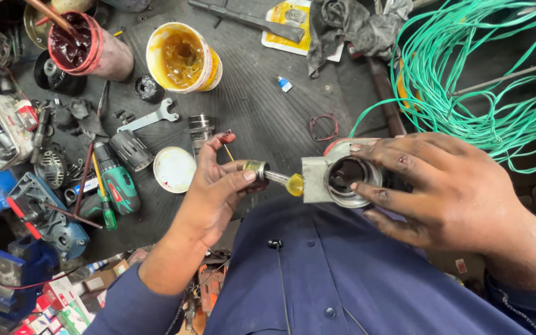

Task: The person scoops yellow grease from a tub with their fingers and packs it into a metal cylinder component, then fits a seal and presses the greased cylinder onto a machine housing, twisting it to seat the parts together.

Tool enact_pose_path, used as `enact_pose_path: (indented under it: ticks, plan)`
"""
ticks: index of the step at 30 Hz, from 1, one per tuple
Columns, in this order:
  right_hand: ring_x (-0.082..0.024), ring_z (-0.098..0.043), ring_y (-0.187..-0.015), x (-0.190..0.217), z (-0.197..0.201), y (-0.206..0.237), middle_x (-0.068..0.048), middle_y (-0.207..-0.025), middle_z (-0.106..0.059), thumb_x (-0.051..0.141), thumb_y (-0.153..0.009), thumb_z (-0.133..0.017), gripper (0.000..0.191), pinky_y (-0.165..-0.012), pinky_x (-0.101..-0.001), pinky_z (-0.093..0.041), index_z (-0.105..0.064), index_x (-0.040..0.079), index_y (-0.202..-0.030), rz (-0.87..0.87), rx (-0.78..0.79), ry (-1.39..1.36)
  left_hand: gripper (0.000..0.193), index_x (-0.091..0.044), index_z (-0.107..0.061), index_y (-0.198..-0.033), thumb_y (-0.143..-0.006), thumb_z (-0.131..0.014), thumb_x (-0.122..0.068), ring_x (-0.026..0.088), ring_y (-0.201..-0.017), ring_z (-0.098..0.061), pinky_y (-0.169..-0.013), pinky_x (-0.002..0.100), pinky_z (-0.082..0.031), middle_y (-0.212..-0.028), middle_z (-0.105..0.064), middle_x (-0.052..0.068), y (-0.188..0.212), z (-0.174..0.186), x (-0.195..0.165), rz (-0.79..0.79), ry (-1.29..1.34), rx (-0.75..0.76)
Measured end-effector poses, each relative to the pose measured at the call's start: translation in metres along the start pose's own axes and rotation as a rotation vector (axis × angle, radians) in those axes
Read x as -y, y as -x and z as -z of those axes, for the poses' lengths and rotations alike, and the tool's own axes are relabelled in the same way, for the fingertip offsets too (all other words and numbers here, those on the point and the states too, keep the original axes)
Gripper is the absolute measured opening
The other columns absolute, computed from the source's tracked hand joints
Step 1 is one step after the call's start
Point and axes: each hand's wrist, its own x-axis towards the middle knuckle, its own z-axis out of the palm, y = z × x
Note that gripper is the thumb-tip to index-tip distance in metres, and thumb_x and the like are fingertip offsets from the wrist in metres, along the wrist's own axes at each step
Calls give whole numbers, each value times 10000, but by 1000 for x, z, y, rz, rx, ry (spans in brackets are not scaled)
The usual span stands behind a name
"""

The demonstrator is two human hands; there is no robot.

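— Left hand (215, 192)?
— Pinched around a small metal shaft (267, 174), tip loaded with yellow grease (295, 184), just beside the housing.
— Right hand (448, 186)?
— Wrapped over a grey metal housing (333, 180), fingers spread across its round opening, above the blue-clad lap.
— Behind?
— Open grease tub (184, 57), green wire coil (485, 80) on the rubber mat (262, 105).

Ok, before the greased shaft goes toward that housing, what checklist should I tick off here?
1. Left hand grips the small shaft: ok.
2. Yellow grease sits on the shaft tip: ok.
3. Right hand steadies the metal housing: ok.
4. Housing bore faces the camera, not the shaft tip: not ok.
5. Bore free of debris: cannot tell.
6. Open grease tub stands upright on the mat: ok.
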Motion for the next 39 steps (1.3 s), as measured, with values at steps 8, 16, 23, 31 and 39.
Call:
enact_pose_path:
  ticks: [8,16,23,31,39]
  plan:
    - [-250,-680,-1051,4,-2,1,-58,-1213,-668,343,-785,-773,365,-875,-400,-543,-755,261,-1140,17,-16,39,774,-160,-281,-1443,-829,-733,-29,216,-961,-689,-899,422,-558,-1053,-692,129,-2,-17,17,64,80,57]
    - [-244,-691,-1020,5,0,0,-50,-1149,-678,339,-791,-776,359,-842,-392,-548,-757,262,-1141,8,-7,46,795,-147,-259,-1475,-848,-741,-68,247,-989,-682,-940,436,-542,-1090,-690,164,-16,-19,22,146,89,150]
    - [-255,-693,-1059,3,1,1,-56,-1173,-667,349,-817,-760,362,-869,-395,-554,-736,282,-1171,30,8,39,845,-133,-258,-1480,-815,-766,-22,228,-1037,-695,-967,423,-556,-1126,-675,173,-12,-23,20,87,6,196]
    - [-256,-675,-1086,5,1,-3,-64,-1223,-664,384,-803,-746,462,-880,-394,-543,-709,339,-1261,56,-4,77,848,-109,-262,-1486,-821,-767,33,167,-957,-688,-878,306,-558,-1097,-670,167,-2,-29,6,0,-181,155]
    - [-250,-659,-1111,1,-2,-1,-55,-1245,-650,419,-800,-748,524,-912,-411,-539,-692,300,-1308,74,8,79,855,-107,-262,-1489,-815,-768,41,132,-897,-667,-842,279,-560,-1048,-647,117,6,-37,9,-41,-205,126]
